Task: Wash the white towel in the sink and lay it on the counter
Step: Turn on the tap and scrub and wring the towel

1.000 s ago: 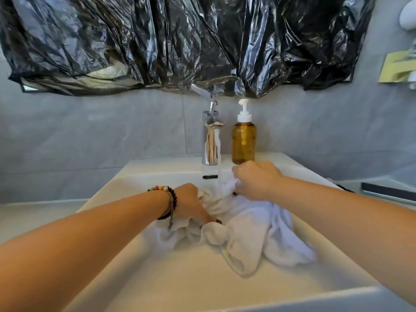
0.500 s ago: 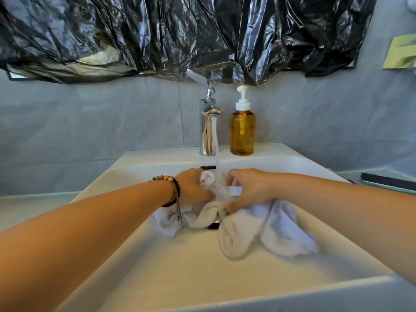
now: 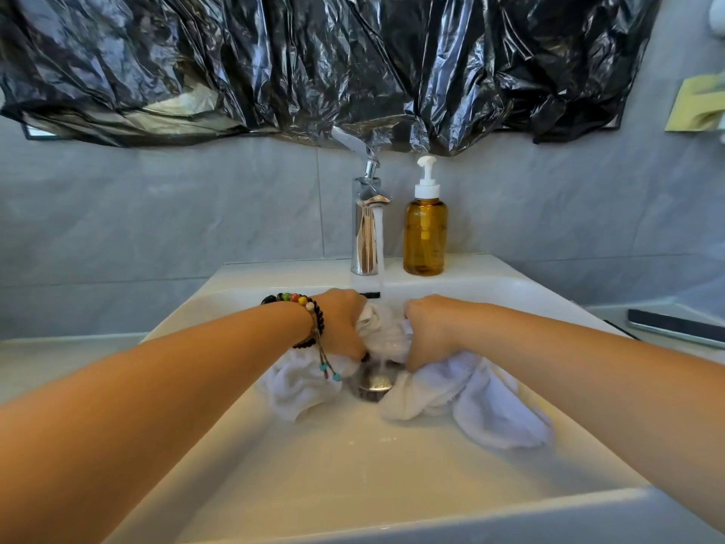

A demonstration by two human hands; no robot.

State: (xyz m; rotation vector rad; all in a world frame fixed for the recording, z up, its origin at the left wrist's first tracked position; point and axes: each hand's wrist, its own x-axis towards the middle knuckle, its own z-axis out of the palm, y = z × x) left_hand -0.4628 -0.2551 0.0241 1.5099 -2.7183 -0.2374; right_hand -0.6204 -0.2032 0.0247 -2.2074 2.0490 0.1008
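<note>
Grey tiled wall (image 3: 196, 214) and a crumpled black plastic sheet (image 3: 274, 60) back the white sink (image 3: 353, 465) you are working in. Your left hand (image 3: 343, 321) and right hand (image 3: 429, 327) are both fisted on the white towel (image 3: 386, 333), each bunching a wad of cloth, with a short span between them held right under the running water (image 3: 379, 245). That placement looks deliberate: the stream lands on the gathered middle, and gripping close on either side lets you rub or squeeze that part. The loose ends trail down either side of the metal drain (image 3: 372, 380), one under your left wrist and its beaded bracelet (image 3: 310, 312), the larger to the right on the basin floor. Behind, the chrome faucet (image 3: 367, 229) stands with its lever raised, and an amber soap pump bottle (image 3: 425, 233) sits just beside it on the sink ledge. The counter (image 3: 59, 359) flanks the basin; I judge washing is under way, laying out not yet begun.
</note>
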